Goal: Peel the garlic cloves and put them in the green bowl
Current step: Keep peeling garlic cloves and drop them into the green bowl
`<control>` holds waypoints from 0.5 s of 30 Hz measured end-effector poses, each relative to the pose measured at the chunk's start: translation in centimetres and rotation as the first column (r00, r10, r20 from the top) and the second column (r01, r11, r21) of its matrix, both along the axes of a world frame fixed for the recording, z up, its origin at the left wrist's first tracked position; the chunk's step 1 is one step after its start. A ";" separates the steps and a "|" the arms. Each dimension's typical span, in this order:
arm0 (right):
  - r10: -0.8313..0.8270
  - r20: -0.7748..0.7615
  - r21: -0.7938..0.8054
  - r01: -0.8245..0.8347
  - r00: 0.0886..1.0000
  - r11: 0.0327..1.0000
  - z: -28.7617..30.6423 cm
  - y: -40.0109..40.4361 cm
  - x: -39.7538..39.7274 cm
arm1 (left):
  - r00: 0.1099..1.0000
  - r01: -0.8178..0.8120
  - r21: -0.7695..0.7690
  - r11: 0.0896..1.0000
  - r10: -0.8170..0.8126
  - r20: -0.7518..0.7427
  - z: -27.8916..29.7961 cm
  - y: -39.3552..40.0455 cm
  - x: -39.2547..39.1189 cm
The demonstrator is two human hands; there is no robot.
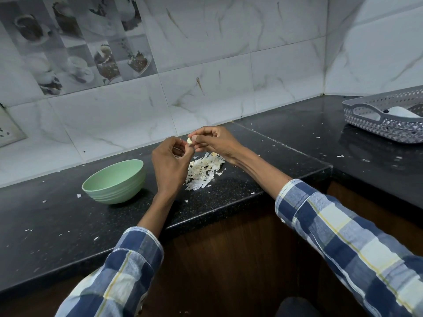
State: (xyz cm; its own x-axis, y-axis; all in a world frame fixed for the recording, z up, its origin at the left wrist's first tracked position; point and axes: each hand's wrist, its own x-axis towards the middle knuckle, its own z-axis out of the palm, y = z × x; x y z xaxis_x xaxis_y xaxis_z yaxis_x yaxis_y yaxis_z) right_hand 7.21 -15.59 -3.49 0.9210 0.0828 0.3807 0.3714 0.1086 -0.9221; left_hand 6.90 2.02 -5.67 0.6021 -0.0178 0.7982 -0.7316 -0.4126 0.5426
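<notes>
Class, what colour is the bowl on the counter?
Pale green: the bowl shows best, and only, in the head view, left of the hands.

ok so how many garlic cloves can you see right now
1. The garlic clove is pinched between the fingertips of the left hand and right hand, above the pile of peels. More may be hidden under the peels or inside the green bowl.
</notes>
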 end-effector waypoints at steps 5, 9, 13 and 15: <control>0.027 -0.020 0.045 -0.026 0.999 0.999 0.3 0.0 -0.3 | 1.000 0.008 0.011 1.000 -0.008 -0.004 0.0 -0.1 0.0; 0.036 -0.060 0.042 -0.033 0.998 0.999 0.4 0.2 -0.5 | 0.999 0.022 0.023 0.999 -0.021 -0.026 0.0 -0.1 -0.1; 0.085 -0.086 0.002 -0.086 0.993 0.996 0.4 0.0 -0.7 | 0.993 0.069 0.021 0.997 -0.066 -0.097 0.0 -0.3 -0.2; 0.110 -0.117 0.001 -0.110 0.987 0.994 0.4 0.0 -0.6 | 0.984 0.105 -0.009 0.994 -0.106 -0.141 0.0 -0.4 -0.2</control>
State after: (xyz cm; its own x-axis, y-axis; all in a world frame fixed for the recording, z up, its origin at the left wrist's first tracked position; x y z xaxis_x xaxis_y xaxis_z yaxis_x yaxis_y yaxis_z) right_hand 6.59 -15.55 -3.13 0.9443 0.1878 0.2702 0.2470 0.1380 -0.9591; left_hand 6.67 1.65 -5.72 0.7034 -0.0859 0.7056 -0.6871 -0.3363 0.6440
